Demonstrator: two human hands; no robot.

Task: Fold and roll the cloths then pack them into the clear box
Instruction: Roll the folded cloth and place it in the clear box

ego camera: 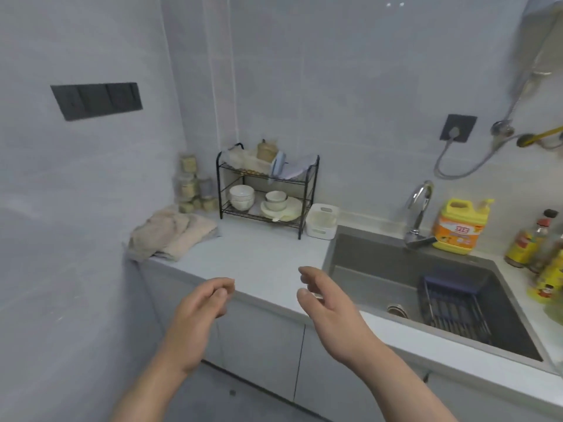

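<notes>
Cloths (170, 236) heaped on counter (259, 254), dish rack (219, 187) beside, left hand (201, 309), right hand (329, 312), each grip loose, empty

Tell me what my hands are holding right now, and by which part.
Nothing. The left hand and right hand are both empty, fingers loosely curled; the cloths lie apart on the counter.

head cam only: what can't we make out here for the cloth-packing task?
Head view:
1. cloths: heaped in the counter corner; layers hide each other, count unclear.
2. clear box: not identifiable; containers atop the rack are blurred.
3. stacked jars: contents blurred, too small.
4. bottles: cut off by the right edge.
</notes>
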